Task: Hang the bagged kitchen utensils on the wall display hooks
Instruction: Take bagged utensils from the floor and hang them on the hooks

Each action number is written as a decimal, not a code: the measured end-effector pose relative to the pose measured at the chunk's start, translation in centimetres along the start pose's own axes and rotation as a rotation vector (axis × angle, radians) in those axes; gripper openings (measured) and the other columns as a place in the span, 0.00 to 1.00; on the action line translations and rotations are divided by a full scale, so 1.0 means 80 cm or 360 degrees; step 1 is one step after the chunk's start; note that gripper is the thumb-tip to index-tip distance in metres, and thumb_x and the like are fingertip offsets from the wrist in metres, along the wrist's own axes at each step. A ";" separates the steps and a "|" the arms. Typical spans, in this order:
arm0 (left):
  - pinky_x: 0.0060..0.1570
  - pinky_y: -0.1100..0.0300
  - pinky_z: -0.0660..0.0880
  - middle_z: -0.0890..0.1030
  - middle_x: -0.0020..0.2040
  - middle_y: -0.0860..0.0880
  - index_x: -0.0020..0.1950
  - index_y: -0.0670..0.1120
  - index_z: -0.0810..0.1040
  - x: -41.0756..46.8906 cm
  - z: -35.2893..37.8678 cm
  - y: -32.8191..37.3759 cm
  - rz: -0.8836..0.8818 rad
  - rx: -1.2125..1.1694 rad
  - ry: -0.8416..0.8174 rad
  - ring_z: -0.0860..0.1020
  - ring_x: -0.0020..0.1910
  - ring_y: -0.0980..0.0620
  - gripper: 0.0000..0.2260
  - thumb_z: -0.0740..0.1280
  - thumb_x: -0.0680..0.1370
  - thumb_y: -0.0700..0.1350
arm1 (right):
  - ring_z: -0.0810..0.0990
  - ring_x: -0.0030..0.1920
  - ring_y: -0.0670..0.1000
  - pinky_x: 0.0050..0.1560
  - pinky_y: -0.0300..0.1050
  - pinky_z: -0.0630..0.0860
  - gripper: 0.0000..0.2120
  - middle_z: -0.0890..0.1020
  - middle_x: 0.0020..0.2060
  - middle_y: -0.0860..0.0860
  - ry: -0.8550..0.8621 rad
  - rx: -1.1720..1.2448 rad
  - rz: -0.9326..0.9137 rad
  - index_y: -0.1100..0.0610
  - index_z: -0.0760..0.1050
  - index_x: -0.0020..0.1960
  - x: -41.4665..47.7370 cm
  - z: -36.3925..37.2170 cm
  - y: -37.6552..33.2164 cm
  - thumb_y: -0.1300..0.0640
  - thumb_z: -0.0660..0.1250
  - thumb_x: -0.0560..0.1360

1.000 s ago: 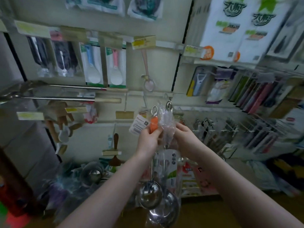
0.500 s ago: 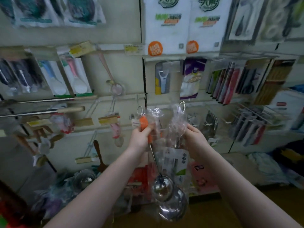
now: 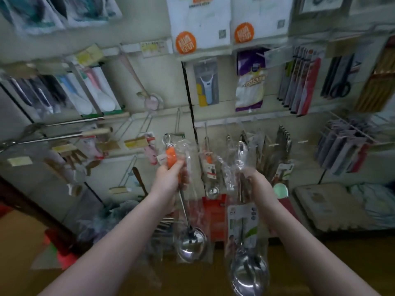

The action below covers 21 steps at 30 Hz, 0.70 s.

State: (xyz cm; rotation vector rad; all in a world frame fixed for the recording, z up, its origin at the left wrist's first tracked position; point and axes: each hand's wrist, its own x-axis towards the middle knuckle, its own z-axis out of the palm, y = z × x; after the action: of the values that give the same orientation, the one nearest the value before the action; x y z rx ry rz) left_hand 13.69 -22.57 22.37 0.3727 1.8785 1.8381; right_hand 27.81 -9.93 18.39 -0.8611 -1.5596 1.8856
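L hand (image 3: 171, 180) grips orange-handled ladle (image 3: 171, 155) | R hand (image 3: 257, 184) grips bagged steel ladle (image 3: 249, 274) | risk: loose bag film may snag crowded display hooks (image 3: 272, 144), so hang ring misses

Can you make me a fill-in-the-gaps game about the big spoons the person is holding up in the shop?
1. The left hand grips the first ladle by its ____ handle.
2. With the second ladle in the right hand, the person holds ____ ladles in all.
3. Each ladle is wrapped in a clear ____.
4. Both shiny bowls hang ____ the hands.

Missing words: orange; two; bag; below
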 end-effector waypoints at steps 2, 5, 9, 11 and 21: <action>0.25 0.63 0.65 0.71 0.27 0.51 0.40 0.46 0.71 0.002 -0.003 0.008 -0.0016 -0.0133 -0.0037 0.69 0.23 0.56 0.08 0.63 0.80 0.44 | 0.76 0.53 0.67 0.52 0.56 0.74 0.20 0.79 0.49 0.68 0.0000 0.0008 0.0087 0.67 0.76 0.57 0.005 0.009 0.008 0.54 0.52 0.82; 0.33 0.60 0.70 0.72 0.33 0.49 0.46 0.46 0.71 0.001 -0.015 0.020 0.0055 -0.0077 -0.0240 0.70 0.32 0.55 0.17 0.75 0.65 0.50 | 0.77 0.45 0.56 0.46 0.48 0.73 0.21 0.81 0.38 0.54 -0.0070 -0.0011 0.0099 0.61 0.77 0.44 0.018 0.034 0.018 0.50 0.50 0.81; 0.57 0.55 0.75 0.80 0.50 0.48 0.55 0.46 0.74 0.018 -0.027 0.026 0.0215 0.0255 -0.0173 0.78 0.52 0.55 0.29 0.80 0.58 0.49 | 0.81 0.55 0.49 0.55 0.44 0.77 0.36 0.83 0.52 0.49 -0.0317 -0.0083 0.0082 0.52 0.76 0.61 0.042 0.077 0.023 0.28 0.45 0.73; 0.46 0.66 0.72 0.79 0.44 0.56 0.47 0.52 0.75 0.033 -0.028 0.023 0.0284 0.0183 -0.0143 0.77 0.44 0.62 0.18 0.79 0.63 0.45 | 0.81 0.52 0.40 0.47 0.33 0.77 0.39 0.84 0.49 0.43 -0.0421 -0.0089 0.0087 0.46 0.75 0.59 0.049 0.098 0.017 0.23 0.45 0.64; 0.40 0.63 0.79 0.85 0.39 0.50 0.46 0.42 0.81 0.110 -0.040 -0.022 0.0108 -0.0356 -0.0437 0.84 0.40 0.54 0.04 0.68 0.76 0.37 | 0.78 0.56 0.65 0.59 0.58 0.74 0.36 0.77 0.57 0.68 -0.0212 -0.0407 0.0070 0.62 0.79 0.57 0.087 0.149 0.013 0.31 0.62 0.67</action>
State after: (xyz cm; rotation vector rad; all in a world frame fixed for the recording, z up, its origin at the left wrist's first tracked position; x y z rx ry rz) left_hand 4.81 -20.92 19.26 0.5832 1.4782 1.9075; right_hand 14.23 -12.54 17.95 -0.8990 -1.9081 1.8319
